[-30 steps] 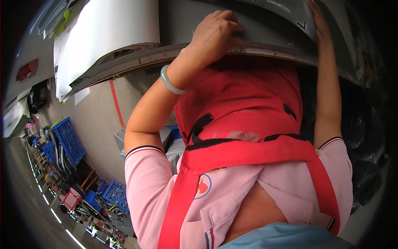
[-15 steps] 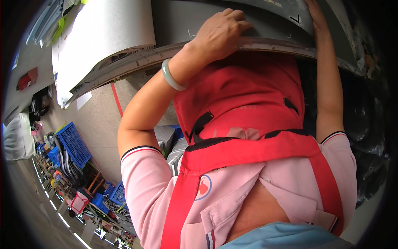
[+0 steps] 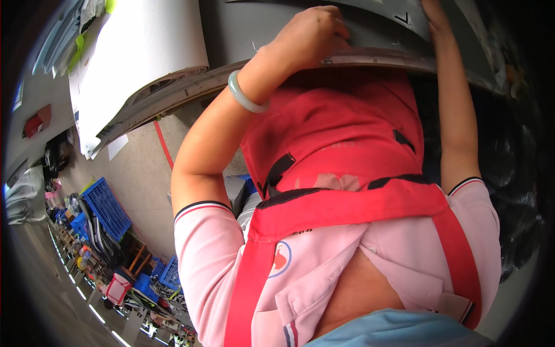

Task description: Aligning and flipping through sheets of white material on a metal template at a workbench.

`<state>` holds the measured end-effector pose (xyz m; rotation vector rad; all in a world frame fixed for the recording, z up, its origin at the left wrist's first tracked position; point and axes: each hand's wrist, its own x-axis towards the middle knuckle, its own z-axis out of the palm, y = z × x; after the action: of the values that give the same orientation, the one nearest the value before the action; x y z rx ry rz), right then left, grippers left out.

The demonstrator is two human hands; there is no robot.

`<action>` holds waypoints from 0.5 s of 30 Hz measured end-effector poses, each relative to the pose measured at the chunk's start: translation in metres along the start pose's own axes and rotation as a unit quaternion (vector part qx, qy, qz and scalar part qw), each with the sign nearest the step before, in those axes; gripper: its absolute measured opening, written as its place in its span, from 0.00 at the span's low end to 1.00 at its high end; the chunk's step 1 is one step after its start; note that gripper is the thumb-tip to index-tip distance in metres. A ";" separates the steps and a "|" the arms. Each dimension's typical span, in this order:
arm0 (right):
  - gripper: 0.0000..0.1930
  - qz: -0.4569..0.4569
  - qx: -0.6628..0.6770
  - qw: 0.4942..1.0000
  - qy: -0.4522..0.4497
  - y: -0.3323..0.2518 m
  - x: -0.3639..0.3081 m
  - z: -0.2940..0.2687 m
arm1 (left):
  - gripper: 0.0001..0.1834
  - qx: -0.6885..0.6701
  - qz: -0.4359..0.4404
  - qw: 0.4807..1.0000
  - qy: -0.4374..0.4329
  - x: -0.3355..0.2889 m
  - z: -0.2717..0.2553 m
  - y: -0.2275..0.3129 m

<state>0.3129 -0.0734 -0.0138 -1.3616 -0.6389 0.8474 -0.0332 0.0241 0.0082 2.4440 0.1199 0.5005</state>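
My left hand point(image 3: 311, 36), a pale green bangle point(image 3: 245, 93) on its wrist, is closed over a dark grey sheet point(image 3: 234, 34) by the table's front edge. The fingers curl under, so anything inside them is hidden. Further right, my right hand point(image 3: 436, 16) touches the right side of a lighter grey panel point(image 3: 386, 13) with a black corner mark. The top of the picture cuts off its fingertips. That panel lies over the dark sheet, which has small white corner marks.
A large white roll of sheet material point(image 3: 147, 43) lies on the table to the left and overhangs its edge point(image 3: 173, 95). My red apron point(image 3: 347, 133) presses close to the table. Blue crates point(image 3: 108, 208) stand on the floor at left. Dark plastic-wrapped items point(image 3: 497, 162) are at right.
The view has shifted slightly, with the table and roll a little further left. My left hand has moved slightly right along the sheet, still closed. My right hand stays at the panel's side.
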 end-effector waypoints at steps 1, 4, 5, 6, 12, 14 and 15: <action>0.14 0.010 0.017 1.000 -0.001 0.000 -0.001 0.001 | 0.07 0.002 0.005 1.000 -0.006 0.000 0.000 0.000; 0.12 0.018 0.039 0.999 -0.008 -0.002 -0.003 0.003 | 0.08 0.092 0.070 0.993 -0.018 0.000 0.003 0.006; 0.12 0.016 0.044 0.999 -0.013 -0.002 -0.003 0.004 | 0.08 0.093 0.071 0.993 -0.018 -0.001 0.003 0.009; 0.12 0.016 0.045 0.999 -0.013 -0.002 -0.003 0.005 | 0.09 0.108 0.067 0.992 -0.015 -0.005 0.001 0.013; 0.12 0.018 0.072 0.997 -0.028 -0.004 -0.008 0.012 | 0.22 0.212 -0.108 0.970 -0.039 -0.046 -0.053 0.026; 0.13 0.022 0.073 0.997 -0.001 -0.004 -0.009 0.015 | 0.22 0.220 -0.091 0.971 -0.019 -0.052 -0.056 0.024; 0.13 0.019 0.073 0.997 0.000 -0.004 -0.010 0.016 | 0.22 0.225 -0.069 0.972 -0.023 -0.050 -0.053 0.023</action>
<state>0.2946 -0.0723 -0.0071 -1.2448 -0.5413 0.9075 -0.1007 0.0258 0.0444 2.8588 0.4204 0.3848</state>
